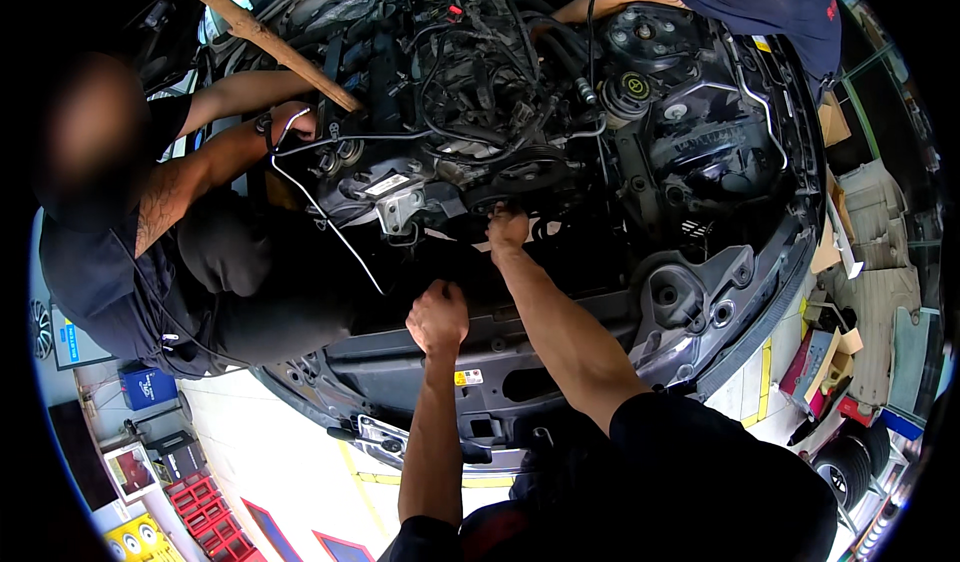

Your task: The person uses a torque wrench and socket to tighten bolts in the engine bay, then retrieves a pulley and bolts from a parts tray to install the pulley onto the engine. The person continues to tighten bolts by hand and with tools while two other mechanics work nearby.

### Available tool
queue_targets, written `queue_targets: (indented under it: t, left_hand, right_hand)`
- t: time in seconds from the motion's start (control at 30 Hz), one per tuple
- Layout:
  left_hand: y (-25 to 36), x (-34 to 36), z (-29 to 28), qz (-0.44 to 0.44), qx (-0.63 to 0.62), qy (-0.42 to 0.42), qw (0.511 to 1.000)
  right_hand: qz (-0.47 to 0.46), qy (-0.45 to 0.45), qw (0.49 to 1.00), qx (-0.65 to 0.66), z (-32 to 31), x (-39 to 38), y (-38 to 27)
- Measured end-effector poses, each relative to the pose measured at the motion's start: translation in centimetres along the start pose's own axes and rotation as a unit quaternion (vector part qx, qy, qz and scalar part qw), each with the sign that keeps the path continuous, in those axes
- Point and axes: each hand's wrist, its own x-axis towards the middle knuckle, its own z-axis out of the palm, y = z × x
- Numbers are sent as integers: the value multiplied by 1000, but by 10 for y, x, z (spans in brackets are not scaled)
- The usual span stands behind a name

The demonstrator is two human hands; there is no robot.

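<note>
Left hand (437, 318) fisted; right hand (507, 230) fingers on engine (470, 132).

One engine (470, 112) in open bay; one wooden stick (262, 37); three people at work (wearer included); two yellow-marked caps (634, 87).

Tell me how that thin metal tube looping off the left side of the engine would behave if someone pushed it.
The thin metal tube would probably flex and spring back: it is long, slender and hangs free at its lower end. It looks light for its length. It may kink if forced, since it already carries bends near the co-worker's hand.
</note>
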Motion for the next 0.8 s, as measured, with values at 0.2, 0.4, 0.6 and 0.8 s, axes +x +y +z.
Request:
queue_targets:
  t: [0.2, 0.4, 0.6, 0.8]
  left_hand:
    - [0, -2, 3, -2, 4, 0, 1000]
    - [0, -1, 5, 15, -1, 13, 1000]
    - [2, -3, 0, 10, -4, 16, 1000]
    - [0, -1, 1, 10, -4, 4, 1000]
  right_hand:
    - [67, 1, 997, 35, -7, -13, -30]
    - [219, 29, 968, 117, 0, -19, -55]
    - [324, -48, 888, 324, -6, -20, -58]
    - [287, -61, 905, 308, -12, -10, -49]
